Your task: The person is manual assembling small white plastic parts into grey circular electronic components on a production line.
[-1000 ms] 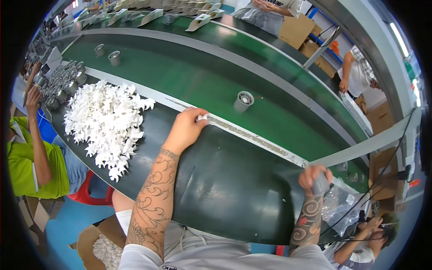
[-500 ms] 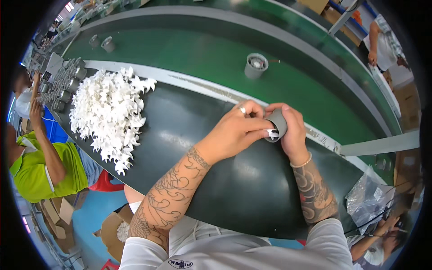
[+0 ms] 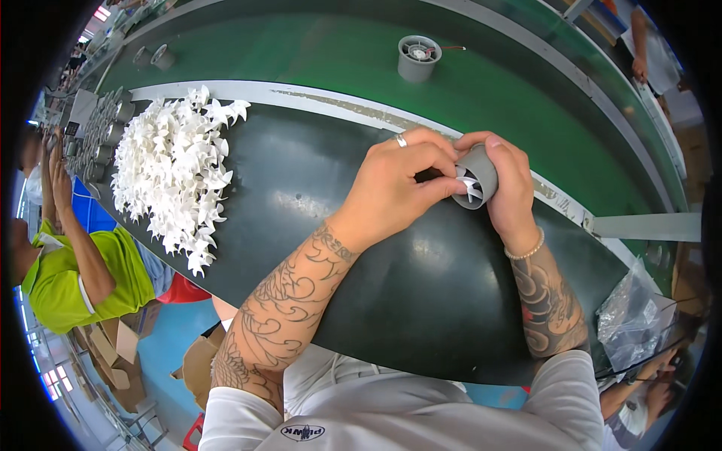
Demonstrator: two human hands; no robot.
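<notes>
A grey cylindrical housing [image 3: 485,174] is gripped in my right hand [image 3: 514,188], its open mouth tilted toward me and to the left. Inside that mouth sits a white fan blade [image 3: 469,183]. My left hand [image 3: 406,174], with a ring on one finger, pinches at the blade with thumb and fingertips by the rim; the exact contact is partly hidden. To the left, a large heap of similar white fan blades [image 3: 169,169] lies on the dark work surface [image 3: 301,218].
Beyond a pale rail [image 3: 338,109], a green conveyor belt [image 3: 301,56] carries a grey fan housing [image 3: 418,59] with a wire. Several grey housings [image 3: 105,131] stand at far left, near a co-worker in a lime shirt [image 3: 105,282]. A clear plastic bag [image 3: 628,312] lies right.
The blade now sits deeper and more squarely in the housing. Both hands appear slightly farther right in view. The housing on the belt appears higher and more to the left.
</notes>
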